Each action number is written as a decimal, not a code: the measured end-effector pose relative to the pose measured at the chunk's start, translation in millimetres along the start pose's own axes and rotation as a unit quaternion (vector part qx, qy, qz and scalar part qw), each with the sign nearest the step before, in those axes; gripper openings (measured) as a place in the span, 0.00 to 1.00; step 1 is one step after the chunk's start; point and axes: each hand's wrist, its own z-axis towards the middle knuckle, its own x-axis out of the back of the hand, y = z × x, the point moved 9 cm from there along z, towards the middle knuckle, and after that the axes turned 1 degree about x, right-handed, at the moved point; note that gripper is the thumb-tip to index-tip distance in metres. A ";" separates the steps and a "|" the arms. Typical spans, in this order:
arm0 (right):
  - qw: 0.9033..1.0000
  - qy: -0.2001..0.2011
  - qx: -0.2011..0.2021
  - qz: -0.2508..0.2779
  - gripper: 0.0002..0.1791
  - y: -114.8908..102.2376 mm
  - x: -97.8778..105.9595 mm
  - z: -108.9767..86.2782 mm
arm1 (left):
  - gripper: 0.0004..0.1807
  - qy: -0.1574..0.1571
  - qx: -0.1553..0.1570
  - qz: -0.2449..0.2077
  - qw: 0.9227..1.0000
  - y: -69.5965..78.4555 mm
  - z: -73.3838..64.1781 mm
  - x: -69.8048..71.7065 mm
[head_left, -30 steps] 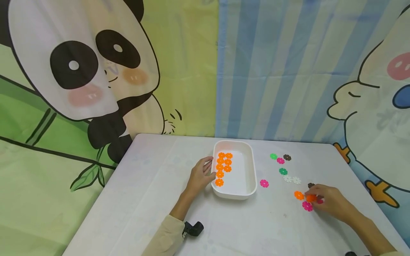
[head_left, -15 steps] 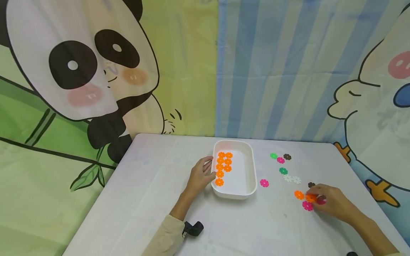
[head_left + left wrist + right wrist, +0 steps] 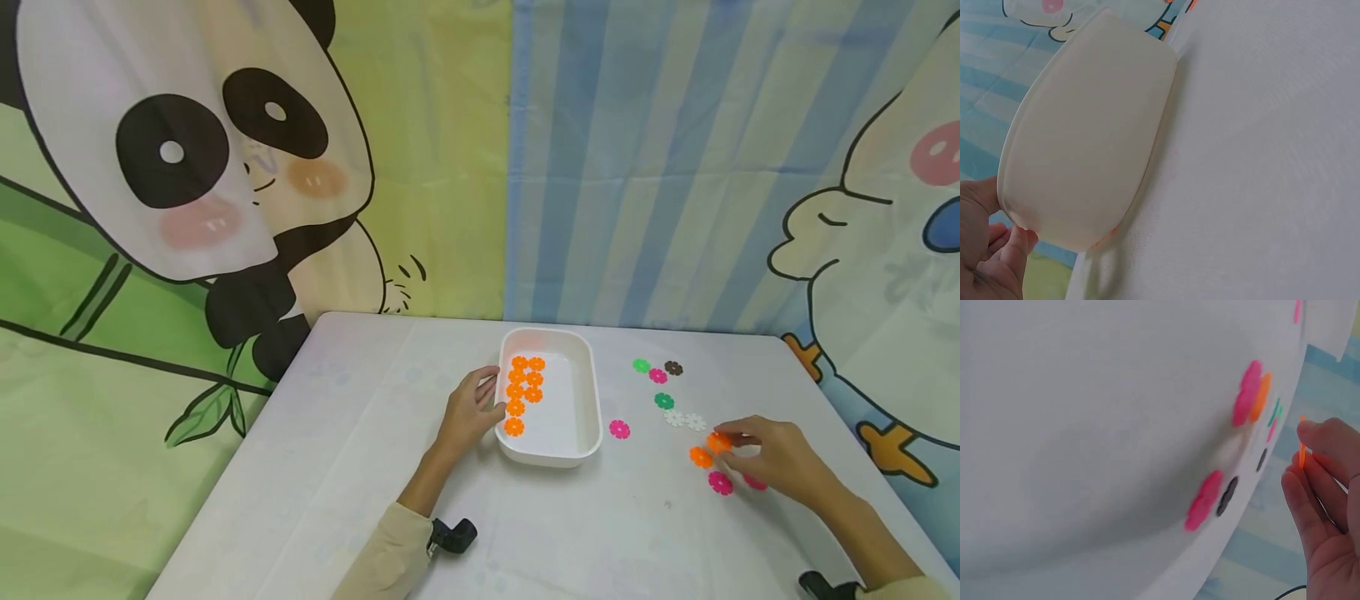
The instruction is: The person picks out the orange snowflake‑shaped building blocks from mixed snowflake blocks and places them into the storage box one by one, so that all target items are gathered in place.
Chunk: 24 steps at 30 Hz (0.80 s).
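My left hand (image 3: 463,421) holds the left rim of a white plastic tray (image 3: 573,450). In the left wrist view the fingertips (image 3: 1024,237) press near the tray's end. Several orange flower-shaped pieces (image 3: 514,391) lie in the left half of the tray. Between thumb and index finger, my right hand (image 3: 783,462) pinches another orange flower-shaped piece, which the right wrist view shows edge-on as a thin orange disc (image 3: 1302,459) above the table. One more orange piece (image 3: 701,457) and a pink piece (image 3: 720,483) lie just below the right hand; a second pink one (image 3: 1204,501) is partly covered by it.
On the table (image 3: 360,467), right of the tray, lie a pink piece (image 3: 619,429), two white ones (image 3: 695,422), green ones (image 3: 664,401) and a dark brown one (image 3: 673,367). A printed curtain (image 3: 600,167) hangs behind the table.
My right hand has lifted the orange flower-shaped piece off the table and moved slightly up and left. My left hand and the tray have stayed put.
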 end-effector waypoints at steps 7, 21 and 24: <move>0.998 0.048 0.027 0.034 0.22 -27.3 3.7 24.2 | 0.31 0.002 0.000 -0.005 1.000 10.4 -2.2 1.0; 0.989 0.066 0.078 0.104 0.19 -95.4 -8.1 77.5 | 0.32 0.010 -0.007 0.002 1.000 3.7 -1.5 1.0; 0.986 0.063 0.092 0.121 0.19 -108.9 -12.3 86.2 | 0.32 0.008 -0.005 0.003 1.000 2.7 -0.4 0.9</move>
